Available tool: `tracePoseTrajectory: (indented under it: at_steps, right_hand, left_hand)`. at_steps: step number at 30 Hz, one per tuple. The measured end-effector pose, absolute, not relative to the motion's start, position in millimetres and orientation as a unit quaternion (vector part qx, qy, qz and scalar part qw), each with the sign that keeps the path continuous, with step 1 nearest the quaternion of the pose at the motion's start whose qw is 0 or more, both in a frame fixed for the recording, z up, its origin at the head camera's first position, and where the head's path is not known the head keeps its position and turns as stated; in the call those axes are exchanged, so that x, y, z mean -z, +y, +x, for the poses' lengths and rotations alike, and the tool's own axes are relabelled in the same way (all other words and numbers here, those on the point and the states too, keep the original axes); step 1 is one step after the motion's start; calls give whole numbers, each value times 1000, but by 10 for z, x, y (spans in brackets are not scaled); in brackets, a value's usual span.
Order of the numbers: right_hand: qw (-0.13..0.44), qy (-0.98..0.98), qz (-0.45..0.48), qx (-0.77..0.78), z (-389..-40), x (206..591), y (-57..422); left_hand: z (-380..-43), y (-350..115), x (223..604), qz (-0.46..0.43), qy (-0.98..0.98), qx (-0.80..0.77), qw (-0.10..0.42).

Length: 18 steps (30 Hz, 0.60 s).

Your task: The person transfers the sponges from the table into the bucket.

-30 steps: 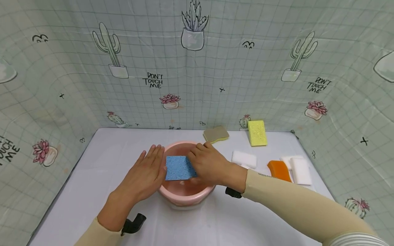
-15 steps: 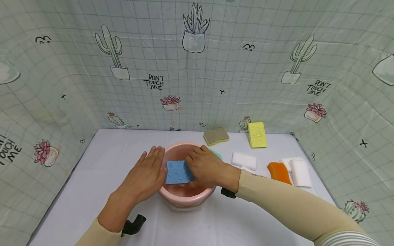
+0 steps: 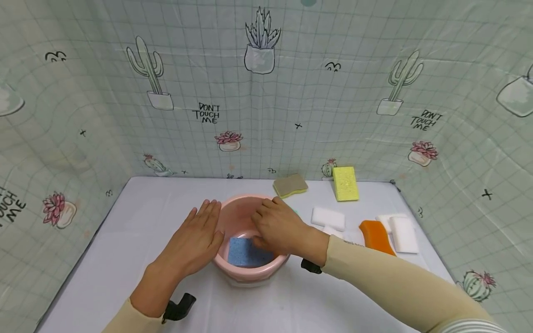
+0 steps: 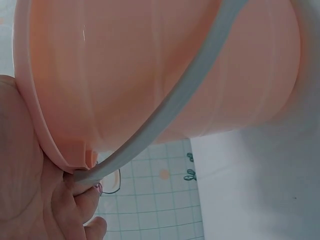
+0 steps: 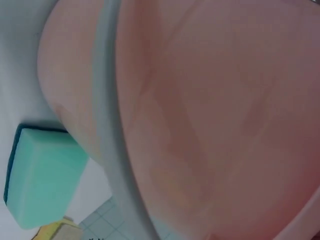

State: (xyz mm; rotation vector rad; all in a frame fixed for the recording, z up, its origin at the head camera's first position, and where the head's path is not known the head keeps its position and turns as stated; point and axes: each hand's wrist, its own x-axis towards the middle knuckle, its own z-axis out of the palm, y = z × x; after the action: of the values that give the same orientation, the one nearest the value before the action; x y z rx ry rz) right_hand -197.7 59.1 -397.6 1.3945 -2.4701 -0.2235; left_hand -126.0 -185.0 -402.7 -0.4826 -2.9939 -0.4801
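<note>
A blue sponge lies low inside the pink bucket, its right part beneath my right hand. My right hand is over the bucket's right side with its fingers bent downward, apart from the sponge; the fingertips are partly hidden. Along the left rim my left hand rests with straight fingers, its palm against the bucket. The left wrist view shows this palm touching the rim beside the end of the grey handle.
Right of the bucket stands a green sponge with a dark edge. Behind are a grey-and-yellow sponge and a yellow sponge. White sponges and an orange sponge lie to the right. A patterned cloth hangs behind the table.
The blue sponge has left my right hand and dropped deeper into the bucket. My right hand has shifted slightly left and then stayed above the rim. My left hand stays put.
</note>
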Motion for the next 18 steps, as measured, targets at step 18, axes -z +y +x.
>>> tracePoseTrajectory:
  at_steps: [18]
  right_hand:
    - [306, -852, 413, 93, -2298, 3880, 1287]
  left_hand:
    - [-1254, -1854, 4055, -158, -973, 165, 30]
